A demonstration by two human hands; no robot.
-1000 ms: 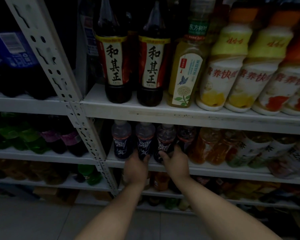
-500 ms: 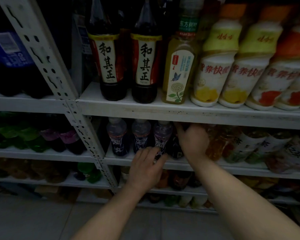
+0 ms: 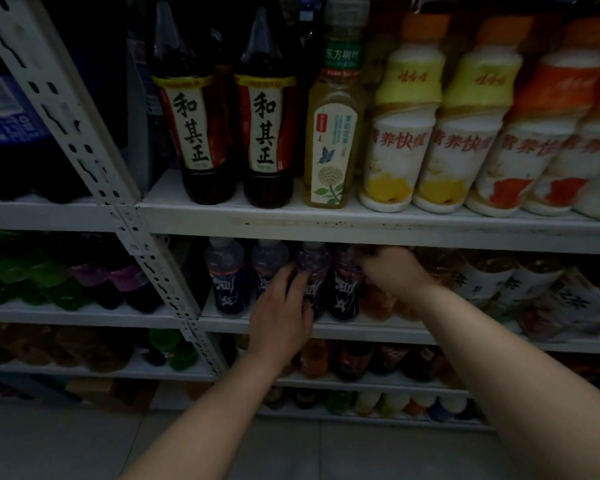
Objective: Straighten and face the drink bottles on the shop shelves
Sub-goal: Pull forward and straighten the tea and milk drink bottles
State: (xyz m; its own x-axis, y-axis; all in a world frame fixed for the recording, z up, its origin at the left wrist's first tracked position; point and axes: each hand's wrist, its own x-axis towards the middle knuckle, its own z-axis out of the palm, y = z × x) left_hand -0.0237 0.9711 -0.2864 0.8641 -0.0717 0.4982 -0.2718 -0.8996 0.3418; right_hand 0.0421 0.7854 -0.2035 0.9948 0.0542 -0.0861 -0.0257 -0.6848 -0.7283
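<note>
Several small dark bottles with blue-black labels stand in a row on the second shelf (image 3: 378,332). My left hand (image 3: 281,306) wraps around the lower part of the third dark bottle (image 3: 313,268). My right hand (image 3: 392,268) grips the upper part of the fourth dark bottle (image 3: 345,292), fingers curled near its neck. Two more dark bottles (image 3: 224,275) stand free at the left of the row. The scene is dim.
The upper shelf (image 3: 361,223) holds two tall dark tea bottles (image 3: 193,133), a yellow-green tea bottle (image 3: 333,140) and several white milk-drink bottles (image 3: 399,133). Orange tea bottles (image 3: 482,278) stand right of my hands. A slanted metal upright (image 3: 94,168) divides the racks.
My left hand rose from the shelf edge and closed around the third dark bottle. My right hand shifted right and up onto the fourth bottle's top.
</note>
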